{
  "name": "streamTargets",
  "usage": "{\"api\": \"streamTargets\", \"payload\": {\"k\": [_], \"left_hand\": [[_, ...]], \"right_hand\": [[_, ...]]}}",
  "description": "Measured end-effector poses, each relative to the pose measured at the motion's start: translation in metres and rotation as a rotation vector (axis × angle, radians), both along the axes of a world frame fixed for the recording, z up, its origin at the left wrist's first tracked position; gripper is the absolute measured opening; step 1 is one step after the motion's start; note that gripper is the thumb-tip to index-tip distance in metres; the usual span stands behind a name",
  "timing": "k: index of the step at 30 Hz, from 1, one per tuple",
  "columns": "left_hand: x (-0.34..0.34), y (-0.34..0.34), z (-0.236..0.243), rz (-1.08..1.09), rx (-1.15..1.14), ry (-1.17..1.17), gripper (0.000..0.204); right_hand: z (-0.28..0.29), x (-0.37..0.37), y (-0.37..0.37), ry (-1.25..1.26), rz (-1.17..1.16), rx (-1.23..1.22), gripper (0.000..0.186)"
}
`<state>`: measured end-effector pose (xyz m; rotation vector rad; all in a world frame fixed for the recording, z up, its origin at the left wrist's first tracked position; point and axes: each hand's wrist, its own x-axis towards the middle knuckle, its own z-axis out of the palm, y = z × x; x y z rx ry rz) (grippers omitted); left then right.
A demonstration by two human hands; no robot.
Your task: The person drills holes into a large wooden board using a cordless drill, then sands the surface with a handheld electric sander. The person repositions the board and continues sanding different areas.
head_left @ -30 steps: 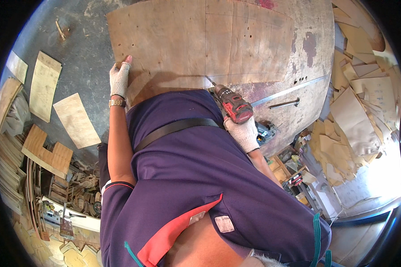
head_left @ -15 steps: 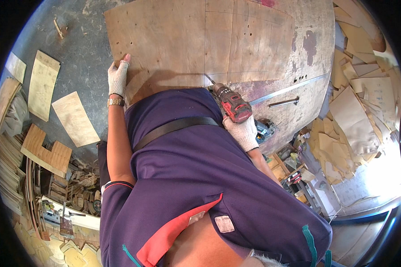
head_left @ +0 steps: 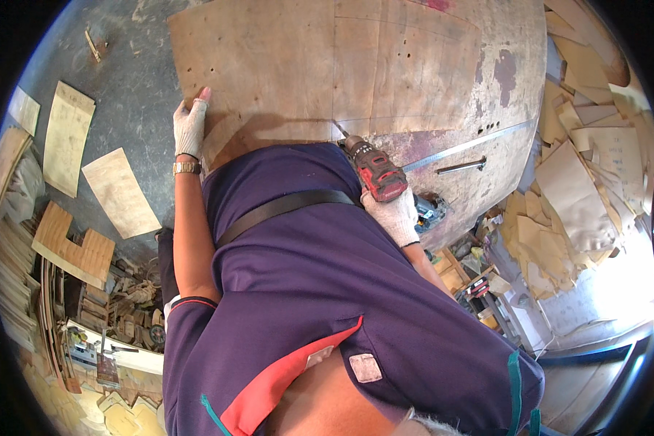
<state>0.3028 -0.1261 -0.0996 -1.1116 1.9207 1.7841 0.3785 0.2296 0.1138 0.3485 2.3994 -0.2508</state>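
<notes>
Plywood panel (head_left: 261,65): brown, grained, pocked with small holes, far centre on a paint-worn tabletop (head_left: 512,138). I see the gloved left hand (head_left: 190,131) at its left edge, thumb on top; finger closure I cannot tell. Gloved right hand (head_left: 392,216) grasps a red-black drill (head_left: 379,173), slim bit (head_left: 340,129) over the panel's near edge. Steel ruler (head_left: 472,145) and dark rod (head_left: 461,166) lie right; blue tool (head_left: 431,211) beside the right hand; pale boards (head_left: 69,138) left.
</notes>
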Motion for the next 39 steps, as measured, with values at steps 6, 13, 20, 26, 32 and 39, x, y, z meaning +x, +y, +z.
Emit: {"api": "streamTargets", "payload": {"k": [6, 13, 20, 26, 32, 39], "left_hand": [[0.000, -0.001, 0.001, -0.007, 0.007, -0.023, 0.048], [0.003, -0.006, -0.009, -0.062, -0.048, -0.025, 0.051], [0.004, -0.008, -0.004, -0.052, -0.044, -0.043, 0.053], [0.002, 0.000, -0.013, -0.041, -0.024, -0.023, 0.052], [0.006, -0.006, -0.009, -0.038, -0.058, -0.044, 0.053], [0.006, -0.005, -0.009, -0.015, -0.032, -0.031, 0.050]], "right_hand": [[-0.003, 0.003, 0.002, -0.096, -0.081, 0.009, 0.032], [-0.005, 0.006, 0.000, -0.104, -0.098, 0.049, 0.036], [-0.008, 0.010, 0.003, -0.097, -0.165, -0.004, 0.041], [0.003, 0.003, 0.001, -0.113, -0.204, -0.042, 0.046], [-0.002, -0.005, -0.002, -0.143, -0.189, -0.013, 0.042], [-0.006, -0.001, 0.002, -0.095, -0.130, 0.004, 0.038]]}}
